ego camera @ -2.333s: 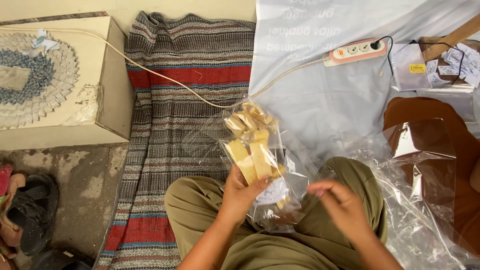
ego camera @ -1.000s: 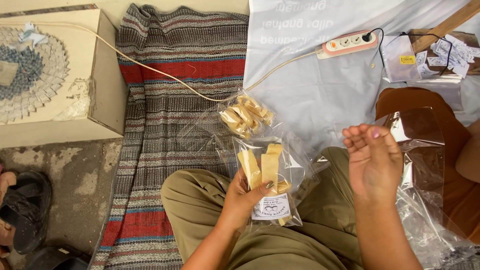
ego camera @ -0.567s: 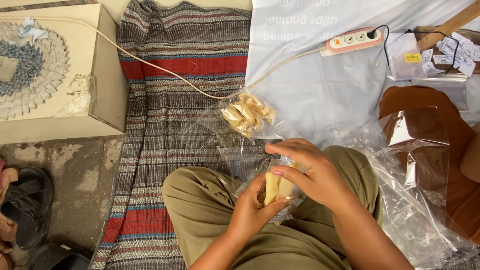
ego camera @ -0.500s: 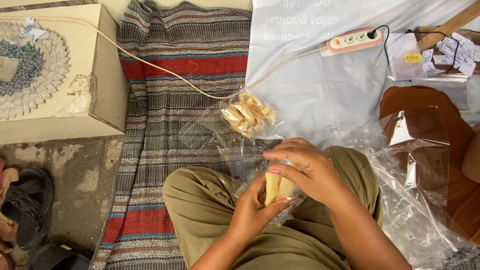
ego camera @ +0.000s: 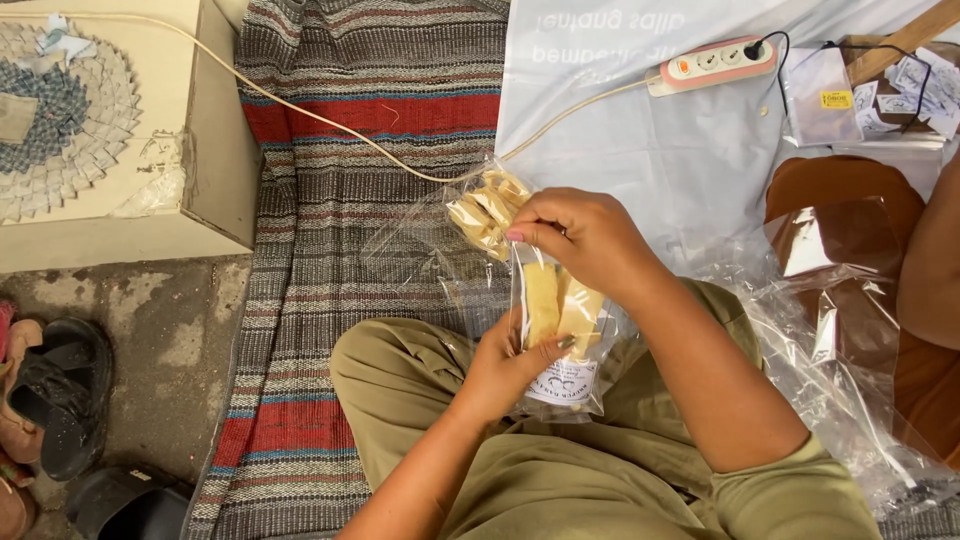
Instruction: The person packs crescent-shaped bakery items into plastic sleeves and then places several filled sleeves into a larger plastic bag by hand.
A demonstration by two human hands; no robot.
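The striped woven mat [ego camera: 380, 130] is lying flat across the middle of the floor, coarse and ribbed, with red bands running side to side. To its right a smooth, pale plastic sheet [ego camera: 640, 150] is spreading toward the far edge. At the far left a cream box [ego camera: 215, 140] is sitting with square corners and a scuffed face. A heap of thin, shiny, crinkled clear bags [ego camera: 850, 330] is gathering at the right.

Over the lap, near the middle, the filled bag [ego camera: 560, 340] is standing upright, clear and slippery, holding flat, pale-yellow, stiff-looking snack sticks [ego camera: 542, 300] and carrying a white label low on its front. The left hand [ego camera: 505, 370] is wrapping closed around the bag's lower part, thumb across the front. The right hand [ego camera: 585, 235] is pinching the bag's top together with closed fingers.

Judging from this grip, the slick film could be slipping through the pinch, letting the mouth open and the sticks tip out onto the lap. Squeezing too firmly from below could be snapping the brittle-looking sticks.

Just beyond the right hand a second packed bag [ego camera: 485, 205] is lying on the mat. A thin cord [ego camera: 330, 125] is curving to the power strip [ego camera: 715, 62] at the far right.
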